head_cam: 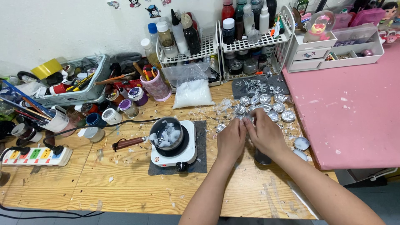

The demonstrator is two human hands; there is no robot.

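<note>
My left hand (231,139) and my right hand (265,134) meet over the wooden table (125,183), fingers pinched together on a small foil cup (247,119) between them. Behind my hands lie several more small foil cups (266,105) in a loose cluster. A dark round tin (262,158) shows under my right wrist. Left of my hands a small pan (167,134) with white wax pieces sits on a white electric hotplate (175,154).
A clear bag of white flakes (192,92) stands behind the hotplate. White wire racks (233,43) hold bottles and jars. A grey basket (79,89), paint pots and a power strip (35,156) crowd the left. A pink surface (354,108) lies to the right.
</note>
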